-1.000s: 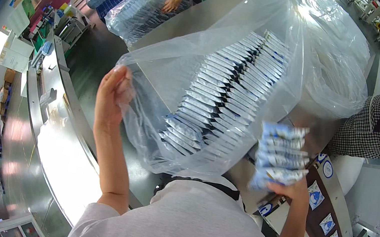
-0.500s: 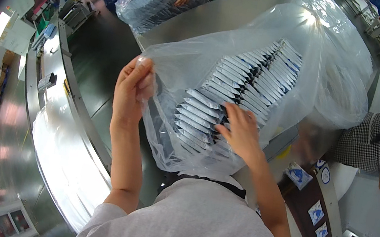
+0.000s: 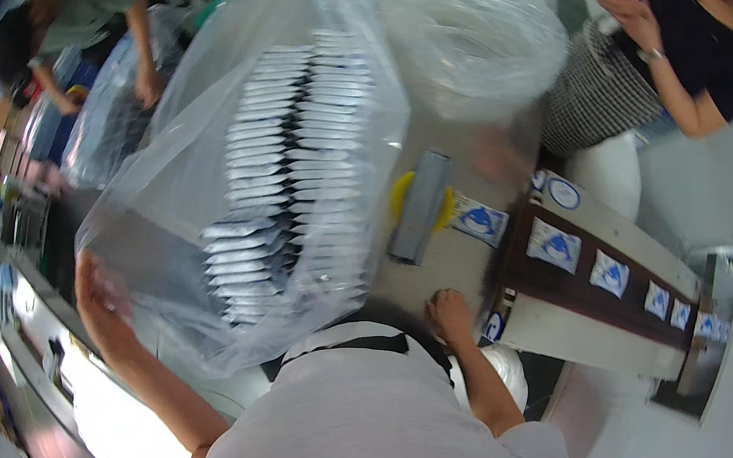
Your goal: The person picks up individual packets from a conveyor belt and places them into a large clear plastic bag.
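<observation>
A large clear plastic bag (image 3: 169,209) lies before me. Inside it, two long rows of white packets (image 3: 250,164) stand on edge, packed close together. On the bag's near left edge my left hand (image 3: 102,310) is closed, with film between its fingers. My right hand (image 3: 451,315) is away from the bag, low over the metal table's near edge, its fingers curled and no item showing in them. Nearby lies a flat white-and-blue packet (image 3: 478,220), beside a grey bar-shaped block (image 3: 422,208) that covers part of a yellow round thing (image 3: 402,198).
A conveyor with a dark belt (image 3: 622,309) carries several white-and-blue packets in from the right. Stacked clear bags (image 3: 468,41) lie on the table's far part. One person (image 3: 666,61) stands at far right; another (image 3: 83,2) handles a filled bag (image 3: 105,124) at left.
My view has turned to the right. My right hand has left the packets in the bag and moved right to the table edge. My left hand keeps hold of the bag's edge.
</observation>
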Tool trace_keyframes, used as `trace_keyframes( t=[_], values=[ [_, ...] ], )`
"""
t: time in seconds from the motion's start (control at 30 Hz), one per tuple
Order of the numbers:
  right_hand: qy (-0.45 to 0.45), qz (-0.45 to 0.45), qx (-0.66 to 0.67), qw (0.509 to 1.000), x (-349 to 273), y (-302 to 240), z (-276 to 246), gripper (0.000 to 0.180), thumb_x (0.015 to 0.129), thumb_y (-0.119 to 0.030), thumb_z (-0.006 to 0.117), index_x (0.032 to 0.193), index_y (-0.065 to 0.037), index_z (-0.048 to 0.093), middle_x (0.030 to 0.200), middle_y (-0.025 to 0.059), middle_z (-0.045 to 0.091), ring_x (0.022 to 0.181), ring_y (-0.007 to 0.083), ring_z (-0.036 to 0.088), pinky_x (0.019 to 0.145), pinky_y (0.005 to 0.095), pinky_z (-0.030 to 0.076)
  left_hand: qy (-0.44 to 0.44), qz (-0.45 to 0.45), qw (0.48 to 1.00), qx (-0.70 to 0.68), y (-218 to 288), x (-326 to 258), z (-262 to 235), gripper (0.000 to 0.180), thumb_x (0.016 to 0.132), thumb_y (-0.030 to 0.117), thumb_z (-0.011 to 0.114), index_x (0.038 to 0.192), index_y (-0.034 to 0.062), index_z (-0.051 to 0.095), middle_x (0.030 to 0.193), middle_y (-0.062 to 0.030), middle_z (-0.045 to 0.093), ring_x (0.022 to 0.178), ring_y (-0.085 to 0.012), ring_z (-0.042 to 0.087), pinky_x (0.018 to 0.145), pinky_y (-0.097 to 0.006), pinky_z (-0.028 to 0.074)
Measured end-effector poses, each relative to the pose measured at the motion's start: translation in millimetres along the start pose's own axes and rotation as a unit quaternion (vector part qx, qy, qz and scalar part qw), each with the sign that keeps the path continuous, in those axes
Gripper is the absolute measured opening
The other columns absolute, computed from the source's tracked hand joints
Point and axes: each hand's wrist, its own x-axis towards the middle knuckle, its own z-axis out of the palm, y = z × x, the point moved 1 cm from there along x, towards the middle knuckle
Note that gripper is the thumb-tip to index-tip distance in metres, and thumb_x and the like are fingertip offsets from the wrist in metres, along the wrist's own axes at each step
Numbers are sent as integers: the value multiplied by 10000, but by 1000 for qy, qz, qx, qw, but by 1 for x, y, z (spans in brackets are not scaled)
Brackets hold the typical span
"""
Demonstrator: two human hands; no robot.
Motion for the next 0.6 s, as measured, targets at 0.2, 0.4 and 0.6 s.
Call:
trace_keyframes(
  t=[0.2, 0.4, 0.6],
  values=[
    [-10, 53, -28, 998, 7, -6, 9, 373, 835, -373, 532, 862, -17, 637, 885, 180, 598, 894, 342, 546, 786, 443, 442, -81, 112, 989, -59, -10, 12, -16, 204, 918, 228, 534, 764, 95, 533, 590, 73, 253, 488, -22, 197, 431, -208, 162],
    [11, 42, -32, 999, 6, 3, 12, 391, 812, -387, 553, 841, -6, 633, 884, 176, 600, 892, 338, 557, 757, 430, 467, -92, 215, 965, 117, -10, 53, -78, 514, 849, 400, 605, 1190, 26, 510, 951, -64, 550, 793, -124, 514, 586, -218, 417],
    [2, 44, -34, 998, 11, 5, 18, 404, 822, -401, 542, 861, -6, 620, 894, 173, 603, 906, 327, 572, 720, 419, 488, 156, 446, 786, 399, -20, 11, -59, 702, 836, 488, 583, 1306, 13, 369, 1185, -183, 476, 1048, -292, 501, 779, -353, 469]
  ],
)
